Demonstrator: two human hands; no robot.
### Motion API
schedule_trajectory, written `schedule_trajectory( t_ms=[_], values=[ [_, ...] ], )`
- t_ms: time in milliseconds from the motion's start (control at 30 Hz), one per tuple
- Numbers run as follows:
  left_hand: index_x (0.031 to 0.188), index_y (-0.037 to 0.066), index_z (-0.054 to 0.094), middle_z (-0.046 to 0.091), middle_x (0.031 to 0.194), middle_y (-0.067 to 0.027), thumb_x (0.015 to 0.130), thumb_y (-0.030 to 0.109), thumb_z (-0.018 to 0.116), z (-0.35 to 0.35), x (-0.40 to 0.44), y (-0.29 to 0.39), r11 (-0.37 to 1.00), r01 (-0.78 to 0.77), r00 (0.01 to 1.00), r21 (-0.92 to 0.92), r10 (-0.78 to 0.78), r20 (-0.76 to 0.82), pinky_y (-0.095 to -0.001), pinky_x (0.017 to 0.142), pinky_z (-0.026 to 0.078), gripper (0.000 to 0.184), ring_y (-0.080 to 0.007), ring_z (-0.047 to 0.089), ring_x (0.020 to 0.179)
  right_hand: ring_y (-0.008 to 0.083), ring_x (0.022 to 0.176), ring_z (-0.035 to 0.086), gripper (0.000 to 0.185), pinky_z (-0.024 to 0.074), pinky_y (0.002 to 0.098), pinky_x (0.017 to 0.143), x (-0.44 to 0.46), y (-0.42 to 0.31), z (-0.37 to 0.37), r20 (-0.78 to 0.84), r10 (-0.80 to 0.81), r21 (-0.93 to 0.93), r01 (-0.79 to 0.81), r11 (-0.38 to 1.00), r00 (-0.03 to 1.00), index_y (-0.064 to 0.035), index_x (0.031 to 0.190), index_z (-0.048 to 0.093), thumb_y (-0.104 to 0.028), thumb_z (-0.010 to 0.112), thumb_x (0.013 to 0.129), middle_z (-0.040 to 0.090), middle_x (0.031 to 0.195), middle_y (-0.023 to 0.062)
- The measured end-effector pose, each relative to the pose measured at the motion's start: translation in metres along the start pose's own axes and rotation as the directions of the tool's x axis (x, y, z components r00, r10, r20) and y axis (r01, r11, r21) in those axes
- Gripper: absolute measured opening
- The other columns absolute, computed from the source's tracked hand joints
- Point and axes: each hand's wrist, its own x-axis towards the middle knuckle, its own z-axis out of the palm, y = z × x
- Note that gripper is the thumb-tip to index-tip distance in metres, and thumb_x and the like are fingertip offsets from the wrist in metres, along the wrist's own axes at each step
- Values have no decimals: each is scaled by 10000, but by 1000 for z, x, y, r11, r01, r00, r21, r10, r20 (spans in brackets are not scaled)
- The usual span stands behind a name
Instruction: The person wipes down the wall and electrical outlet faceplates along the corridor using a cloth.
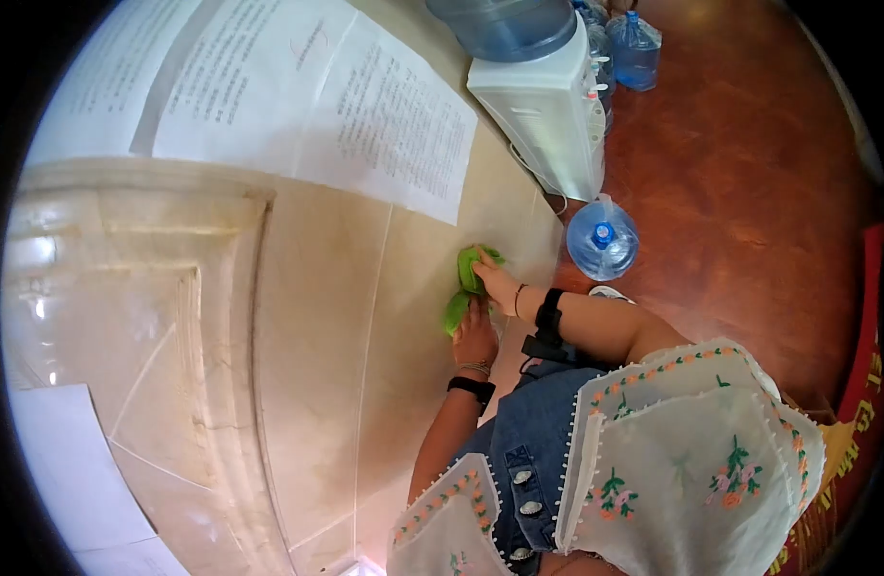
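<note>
A bright green cloth (469, 274) is bunched against the beige tiled wall (317, 355). My right hand (497, 283) grips its upper part, fingers curled into the folds. Just below, my left hand (475, 338) holds the lower part of the green material against the tile, fingers pointing up. The two hands are close together, almost touching. Whether the green material is one cloth or two pieces, I cannot tell. Dark bands circle both forearms.
Printed sheets (403, 125) hang on the wall above the hands. A white water dispenser (543, 115) with a big blue bottle stands against the wall. Another water bottle (603, 240) sits on the red-brown floor (739, 192) near my right arm. More bottles (636, 53) are behind the dispenser.
</note>
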Motion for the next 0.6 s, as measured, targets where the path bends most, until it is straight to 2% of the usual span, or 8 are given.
schedule_trajectory(
  t_ms=[33, 100, 167, 233, 333, 400, 500, 600],
  values=[
    [1398, 104, 289, 261, 1449, -74, 846, 234, 495, 5, -5, 4, 999, -20, 999, 31, 21, -25, -439, 1012, 310, 603, -296, 332, 1261, 314, 1318, 270, 585, 279, 382, 1032, -4, 2, -2, 2, 2, 2, -2, 1000, 1000, -202, 1462, 98, -302, 366, 952, 180, 1488, 152],
    [1399, 104, 286, 258, 1449, -79, 847, 230, 493, 5, 16, 3, 995, -60, 996, 84, 65, -61, -443, 1018, 301, 603, -301, 326, 1266, 317, 1345, 218, 595, 241, 372, 1058, 3, -11, -7, -22, -130, -241, 121, 963, 991, -207, 1464, 55, -303, 352, 957, 167, 1491, 151],
    [1391, 96, 297, 262, 1445, -89, 847, 218, 488, -13, 27, 16, 999, -16, 998, -31, 17, 57, -439, 1033, 280, 589, -302, 314, 1276, 312, 1357, 187, 601, 217, 362, 1070, 10, -30, -17, -30, -65, -234, 56, 971, 997, -211, 1463, 39, -308, 350, 958, 142, 1499, 141],
    [1382, 98, 314, 266, 1443, -92, 847, 210, 486, -16, 40, 22, 999, -17, 999, -27, 19, 48, -433, 1034, 278, 573, -300, 313, 1278, 306, 1369, 156, 607, 193, 352, 1082, 13, -43, -23, -33, 7, -225, -14, 974, 999, -216, 1462, 23, -312, 348, 959, 118, 1506, 130],
    [1366, 104, 343, 275, 1439, -93, 844, 193, 484, -19, 73, 33, 999, -37, 999, -11, 37, -25, -424, 1029, 283, 549, -298, 318, 1273, 290, 1377, 122, 615, 178, 350, 1086, 21, -73, -29, -63, -67, -130, 58, 990, 996, -231, 1462, 19, -329, 355, 957, 94, 1513, 115],
    [1359, 107, 355, 280, 1437, -90, 840, 185, 484, -28, 99, 43, 999, -33, 996, -4, 33, -88, -421, 1023, 291, 540, -297, 324, 1268, 280, 1380, 110, 624, 171, 358, 1086, 27, -116, -31, -78, -26, 86, 33, 996, 997, -239, 1462, 38, -343, 377, 949, 87, 1515, 110],
    [1344, 109, 375, 301, 1425, -90, 838, 185, 487, -48, 122, 49, 996, -58, 993, -67, 51, -106, -421, 1012, 302, 524, -293, 341, 1252, 268, 1383, 96, 621, 157, 366, 1088, 32, -148, -35, -74, -70, 128, 79, 989, 995, -236, 1462, 63, -344, 387, 944, 64, 1518, 103],
    [1329, 103, 393, 314, 1416, -90, 840, 191, 489, -61, 148, 63, 995, -86, 977, 49, 94, -190, -419, 1008, 303, 507, -286, 353, 1240, 261, 1383, 97, 617, 144, 359, 1092, 51, -163, -49, 10, -166, 263, 158, 952, 986, -232, 1461, 83, -346, 393, 940, 51, 1521, 91]
  ],
)
